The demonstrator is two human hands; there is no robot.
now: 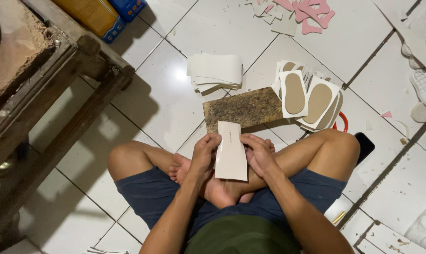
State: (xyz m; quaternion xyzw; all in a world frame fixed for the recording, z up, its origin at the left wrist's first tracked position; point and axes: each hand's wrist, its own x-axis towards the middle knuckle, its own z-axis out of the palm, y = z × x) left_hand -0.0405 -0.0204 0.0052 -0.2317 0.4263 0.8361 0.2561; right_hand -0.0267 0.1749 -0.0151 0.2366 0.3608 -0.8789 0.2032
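Note:
I sit cross-legged on a white tiled floor. A cream rectangular sheet point(231, 151) is upright between my hands over my crossed feet. My left hand point(205, 154) grips its left edge and my right hand point(258, 154) grips its right edge. Just beyond the sheet a worn, speckled brown board point(243, 109) lies flat on the floor. To the board's right leans a fan of white sheets with tan sole-shaped cut-outs point(308, 99). A stack of plain white sheets point(215, 70) lies behind the board.
A rough wooden bench point(48, 80) stands at the left, with yellow and blue boxes point(102, 14) behind it. Pink and white offcuts point(297, 14) litter the far floor. White shoe soles point(424, 87) lie at the right; a dark phone point(365, 146) rests by my right knee.

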